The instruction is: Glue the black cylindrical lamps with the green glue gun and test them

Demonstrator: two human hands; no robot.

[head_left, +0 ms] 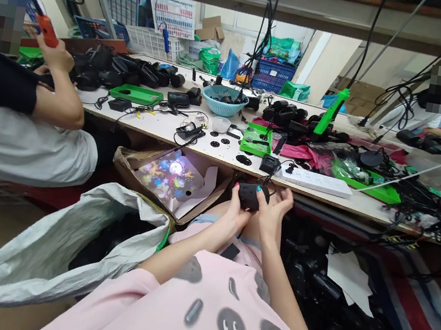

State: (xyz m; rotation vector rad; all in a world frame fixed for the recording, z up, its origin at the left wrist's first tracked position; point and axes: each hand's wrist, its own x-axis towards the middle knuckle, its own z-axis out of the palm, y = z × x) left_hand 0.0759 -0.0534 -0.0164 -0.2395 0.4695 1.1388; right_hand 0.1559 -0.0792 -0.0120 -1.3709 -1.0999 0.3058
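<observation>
Just off the bench's front edge, my left hand (236,212) grips the left side of a black device (249,196). My right hand (272,213) holds the same device from the right, its thumb on top and some other fingers spread off to the side. A cable runs from the device up towards a black adapter (269,164) beside a white power strip (314,181). Below and to the left, a colourful star pattern of light falls on white sheets (176,177) inside an open cardboard box (127,172).
The white bench (201,153) bears a blue basket (224,101), green trays (257,140) and piles of black parts. A green screwdriver (332,113) hangs above. A white sack (43,254) gapes at the left. Another person's hand (58,56) holds an orange tool (47,30).
</observation>
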